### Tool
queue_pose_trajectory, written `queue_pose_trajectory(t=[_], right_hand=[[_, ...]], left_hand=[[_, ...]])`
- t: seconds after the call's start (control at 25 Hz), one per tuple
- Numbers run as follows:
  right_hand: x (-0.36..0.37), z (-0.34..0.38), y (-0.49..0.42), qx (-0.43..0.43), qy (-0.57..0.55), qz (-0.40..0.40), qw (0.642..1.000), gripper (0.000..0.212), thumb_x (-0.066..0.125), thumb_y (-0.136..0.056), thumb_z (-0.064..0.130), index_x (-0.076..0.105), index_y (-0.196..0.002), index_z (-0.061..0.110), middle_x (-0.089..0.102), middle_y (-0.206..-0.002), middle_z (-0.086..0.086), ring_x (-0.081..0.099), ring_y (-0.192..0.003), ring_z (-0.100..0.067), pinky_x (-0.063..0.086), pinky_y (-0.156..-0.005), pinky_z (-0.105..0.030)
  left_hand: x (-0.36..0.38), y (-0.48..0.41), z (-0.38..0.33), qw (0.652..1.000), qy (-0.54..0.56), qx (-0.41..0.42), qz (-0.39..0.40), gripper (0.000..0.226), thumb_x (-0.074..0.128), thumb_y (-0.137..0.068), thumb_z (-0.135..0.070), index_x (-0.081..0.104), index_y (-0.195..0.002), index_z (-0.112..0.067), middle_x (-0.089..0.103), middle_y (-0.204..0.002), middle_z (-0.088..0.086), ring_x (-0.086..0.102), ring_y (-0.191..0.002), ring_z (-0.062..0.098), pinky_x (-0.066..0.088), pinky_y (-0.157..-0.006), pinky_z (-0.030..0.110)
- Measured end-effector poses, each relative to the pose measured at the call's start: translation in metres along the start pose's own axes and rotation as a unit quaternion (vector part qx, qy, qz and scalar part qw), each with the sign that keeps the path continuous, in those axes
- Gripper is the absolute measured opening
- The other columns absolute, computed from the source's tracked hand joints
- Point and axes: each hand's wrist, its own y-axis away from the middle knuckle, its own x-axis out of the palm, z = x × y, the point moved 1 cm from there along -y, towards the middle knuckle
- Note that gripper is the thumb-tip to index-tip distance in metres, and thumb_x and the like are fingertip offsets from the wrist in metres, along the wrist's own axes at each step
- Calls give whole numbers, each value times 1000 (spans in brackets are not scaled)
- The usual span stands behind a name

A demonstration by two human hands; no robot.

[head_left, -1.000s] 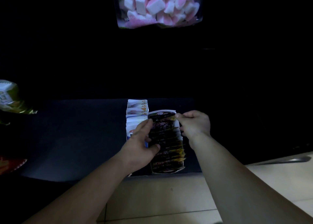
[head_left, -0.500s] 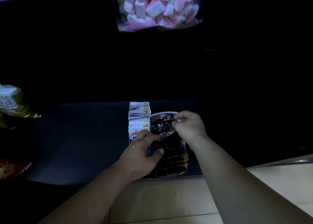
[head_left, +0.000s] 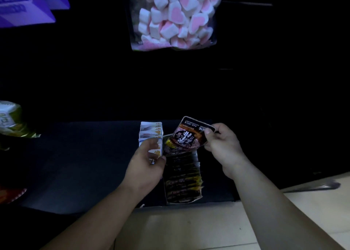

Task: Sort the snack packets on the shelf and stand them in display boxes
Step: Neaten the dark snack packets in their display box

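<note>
My right hand point(head_left: 222, 147) pinches a dark packet point(head_left: 189, 135) by its far right corner, thumb on top, holding it tilted above the back end of the dark row point(head_left: 182, 176), which stands on edge in its box point(head_left: 197, 161) on the shelf point(head_left: 75, 164). The packet's long axis runs from upper right down to lower left, slanting across the row rather than square with it, and its low edge hangs just over the rearmost packets. My left hand point(head_left: 146, 166) is curled against the white packets point(head_left: 151, 136) just left of the dark row, fingers on their tops, thumb at the seam between the two rows; whether it grips one, I cannot tell. The gap to fill lies directly below and slightly left of my right hand, so that hand is the nearer. I judge the packet needs turning upright and square to the row before going down.
</note>
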Motion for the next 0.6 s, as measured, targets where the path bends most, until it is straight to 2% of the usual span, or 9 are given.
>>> queue_pose_trajectory(t=[0.08,0.16,0.2,0.24,0.28,0.32,0.4,0.48,0.6], right_hand=[[-3,0,2,16,-50,2,999,10,53,-107,23,61,-105,16,73,-105,-6,71,-103,-21,58,-97,-40],[-6,2,6,31,-103,30,994,11,53,-107,20,62,-108,13,73,-107,-8,71,-105,-21,57,-98,-38],[-7,2,7,35,-121,52,991,11,53,-107,18,63,-109,12,74,-106,-8,72,-105,-21,57,-99,-37],[-8,2,10,39,-134,76,987,11,54,-106,15,64,-110,12,74,-105,-8,72,-104,-22,56,-99,-36],[-9,1,12,46,-142,95,984,11,54,-105,11,64,-111,11,74,-103,-8,72,-103,-22,56,-99,-36],[-11,-1,14,54,-142,105,983,13,55,-104,7,65,-110,11,74,-102,-9,72,-104,-22,56,-99,-36],[-12,-5,16,71,-122,99,985,27,54,-99,-5,66,-113,15,74,-106,-7,71,-109,-23,55,-101,-37],[-12,-9,14,71,-65,74,993,49,49,-91,-14,64,-121,22,72,-114,-1,65,-116,-19,52,-104,-38],[-4,-6,15,47,-10,57,997,63,48,-90,-12,54,-140,27,63,-132,2,55,-129,-20,47,-99,-34]], left_hand=[[1,3,-2,1000,-12,16,7,42,63,-96,-11,52,-110,-49,57,-111,-26,56,-98,-17,57,-76,19],[1,1,-2,999,-8,42,26,46,65,-95,-9,49,-123,-42,54,-110,-29,53,-96,-26,53,-79,12],[1,-2,-3,998,-21,50,45,46,66,-95,-10,49,-125,-40,55,-113,-28,54,-97,-26,51,-79,9],[0,-7,-4,995,-43,63,58,42,69,-93,-13,53,-123,-39,58,-115,-25,57,-102,-19,51,-83,10],[0,-12,-5,992,-77,83,62,33,72,-92,-17,60,-115,-37,63,-112,-21,61,-101,-10,54,-85,18],[-1,-16,-6,987,-107,98,64,23,73,-90,-18,65,-103,-36,67,-103,-19,64,-93,-4,55,-83,27],[-6,-22,-6,982,-151,94,64,14,72,-90,-20,67,-85,-32,69,-89,-18,64,-77,0,55,-73,32],[-13,-26,-14,978,-179,88,60,13,69,-92,-21,66,-85,-30,70,-88,-13,66,-78,7,56,-73,31],[-31,-30,-38,956,-244,150,59,15,66,-92,-14,64,-86,-27,68,-81,-11,64,-76,2,47,-67,16]])
